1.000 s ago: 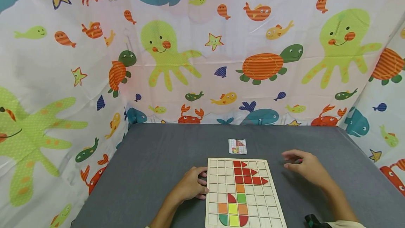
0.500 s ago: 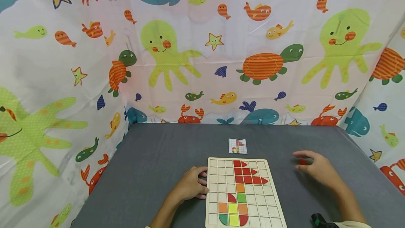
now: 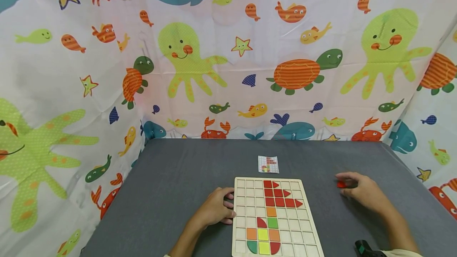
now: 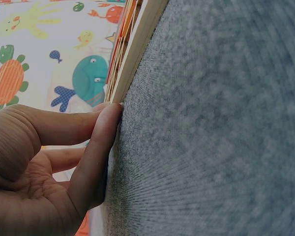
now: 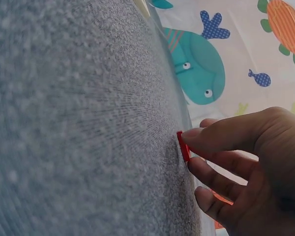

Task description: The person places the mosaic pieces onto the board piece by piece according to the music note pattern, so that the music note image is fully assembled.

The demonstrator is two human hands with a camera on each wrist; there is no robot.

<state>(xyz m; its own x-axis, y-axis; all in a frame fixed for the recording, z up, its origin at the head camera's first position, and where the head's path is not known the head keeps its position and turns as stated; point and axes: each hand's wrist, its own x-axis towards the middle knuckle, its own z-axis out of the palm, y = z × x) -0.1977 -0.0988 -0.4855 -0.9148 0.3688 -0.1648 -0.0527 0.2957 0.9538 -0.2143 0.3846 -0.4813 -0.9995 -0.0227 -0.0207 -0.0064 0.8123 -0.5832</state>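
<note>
The pale wooden grid board [image 3: 246,209] lies on the table in the head view, with red, orange, yellow and green flat tiles set in some squares. At its left edge, my left hand [image 3: 216,207] holds the rim; the left wrist view has thumb and finger [image 4: 105,123] together at the board's edge [image 4: 137,49]. To the right of the board, my right hand [image 3: 365,191] pinches a small red tile [image 3: 341,185]. The right wrist view shows this red tile [image 5: 183,146] on edge between thumb and fingers, close to the cloth; its full shape is hidden.
A small printed pattern card [image 3: 268,164] lies behind the board. Grey cloth [image 3: 189,169] covers the table, and a sea-animal curtain [image 3: 250,90] hangs behind and at both sides. Near the right forearm is a black device [image 3: 365,248].
My right hand has moved to the right, away from the board, and the red tile in its fingers has come more into view. The left hand and board have stayed put.
</note>
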